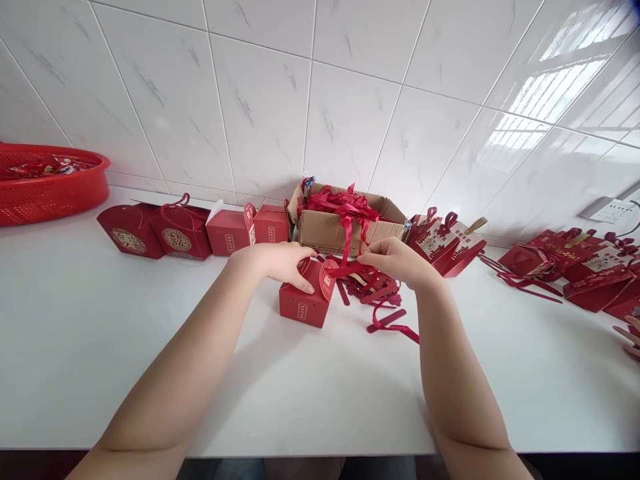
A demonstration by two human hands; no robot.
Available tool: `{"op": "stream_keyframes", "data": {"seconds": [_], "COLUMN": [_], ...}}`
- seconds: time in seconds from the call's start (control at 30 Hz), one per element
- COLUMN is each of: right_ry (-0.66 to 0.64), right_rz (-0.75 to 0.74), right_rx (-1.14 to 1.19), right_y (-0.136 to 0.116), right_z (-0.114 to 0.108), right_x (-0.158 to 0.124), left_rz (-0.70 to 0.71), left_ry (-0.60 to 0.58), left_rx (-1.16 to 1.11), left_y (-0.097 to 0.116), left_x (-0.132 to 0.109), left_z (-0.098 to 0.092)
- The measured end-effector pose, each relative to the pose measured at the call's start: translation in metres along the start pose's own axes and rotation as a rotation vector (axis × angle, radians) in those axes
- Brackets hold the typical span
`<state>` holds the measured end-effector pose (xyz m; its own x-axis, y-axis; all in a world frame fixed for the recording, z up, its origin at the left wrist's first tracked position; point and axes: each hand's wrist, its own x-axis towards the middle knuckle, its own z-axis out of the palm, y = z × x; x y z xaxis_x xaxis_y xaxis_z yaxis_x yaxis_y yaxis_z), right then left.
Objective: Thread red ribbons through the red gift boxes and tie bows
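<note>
A white tiled wall [260, 100] backed the white desk [75, 333]. Near its middle stood a small red box [303, 308], apparently folded into shape, the left hand [280, 263] clamped over its top. The right hand [387, 259] pinched a red ribbon [344, 271] at the box's side, seemingly not yet tied. Other boxes [225, 233] stood formed leftward; plenty of loose ribbons [330, 200] remained in the carton [320, 230].

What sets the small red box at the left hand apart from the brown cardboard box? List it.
Color: the small red box is red, the cardboard box brown.
Size: the cardboard box is wider than the small red box.
Place: the left hand grips the small red box, while the cardboard box stands farther back, by the tiled wall.
Shared: both stand on the white table.
</note>
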<state>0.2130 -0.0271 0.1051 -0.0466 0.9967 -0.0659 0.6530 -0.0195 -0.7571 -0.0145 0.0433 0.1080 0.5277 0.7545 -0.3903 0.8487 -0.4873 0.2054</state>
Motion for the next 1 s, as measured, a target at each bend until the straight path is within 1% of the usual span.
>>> {"op": "stream_keyframes", "data": {"seconds": [0.23,0.43,0.7,0.87,1.0], "right_ry": [-0.011,0.089,0.105,0.086,0.032], "right_rz": [-0.007,-0.026,-0.020,-0.008,-0.022], "right_rx": [0.010,0.044,0.104,0.156,0.230], "right_y": [0.000,0.000,0.005,0.007,0.006], "right_z": [0.000,0.006,0.006,0.007,0.009], "right_x": [0.001,0.004,0.008,0.010,0.012], "left_rz": [-0.001,0.007,0.022,0.025,0.045], "left_ry": [0.001,0.008,0.021,0.019,0.046], "left_rx": [0.000,-0.009,-0.004,-0.006,-0.014], "left_y": [0.000,-0.001,0.001,0.001,0.000], "left_x": [0.000,0.001,-0.002,-0.002,-0.002], "left_z": [0.000,0.000,-0.001,0.000,0.000]}}
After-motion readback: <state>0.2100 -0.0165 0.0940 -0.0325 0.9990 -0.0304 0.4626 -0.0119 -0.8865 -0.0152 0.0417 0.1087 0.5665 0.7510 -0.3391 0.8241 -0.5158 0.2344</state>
